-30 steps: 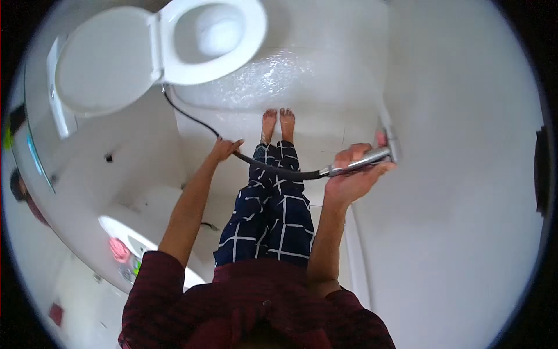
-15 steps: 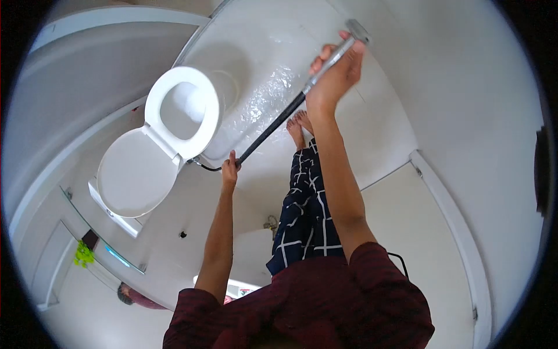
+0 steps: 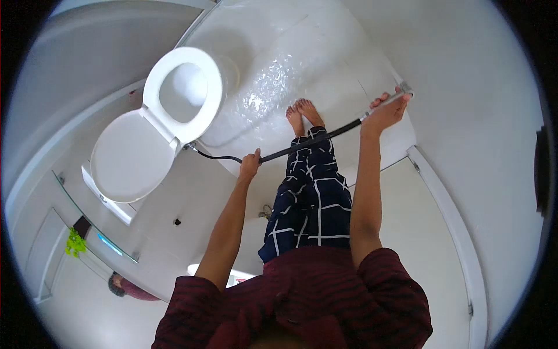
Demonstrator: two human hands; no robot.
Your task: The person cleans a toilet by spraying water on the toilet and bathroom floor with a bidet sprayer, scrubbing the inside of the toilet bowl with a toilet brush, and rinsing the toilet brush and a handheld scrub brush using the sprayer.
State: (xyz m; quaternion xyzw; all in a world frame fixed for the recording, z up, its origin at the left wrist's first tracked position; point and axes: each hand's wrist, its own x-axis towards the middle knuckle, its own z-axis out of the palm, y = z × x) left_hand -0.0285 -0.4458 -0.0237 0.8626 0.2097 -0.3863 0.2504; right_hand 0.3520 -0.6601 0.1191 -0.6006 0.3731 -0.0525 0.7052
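My right hand [image 3: 383,113], out to the right near the wall, is wrapped around the handle of a silver bidet sprayer [image 3: 405,88]. Its head points away past my fingertips and is slightly blurred. From the handle a black hose [image 3: 311,142] stretches across in front of my legs. My left hand [image 3: 250,166] grips this hose partway along, with the thumb raised. Beyond that grip the hose thins and curves to a fitting [image 3: 190,145] beside the toilet. The white toilet [image 3: 215,87] has its seat down and its lid [image 3: 132,156] folded back.
Wet floor [image 3: 273,75] shines between the toilet and my bare feet [image 3: 305,113]. At the lower left are a glass shelf [image 3: 96,215] and a green plant [image 3: 75,241]. A white door [image 3: 418,232] stands to the right. A basin edge [image 3: 238,274] shows beside my waist.
My right hand has swung the sprayer right and closer to me, from above my feet to near the wall. My left hand has shifted slightly right with the hose.
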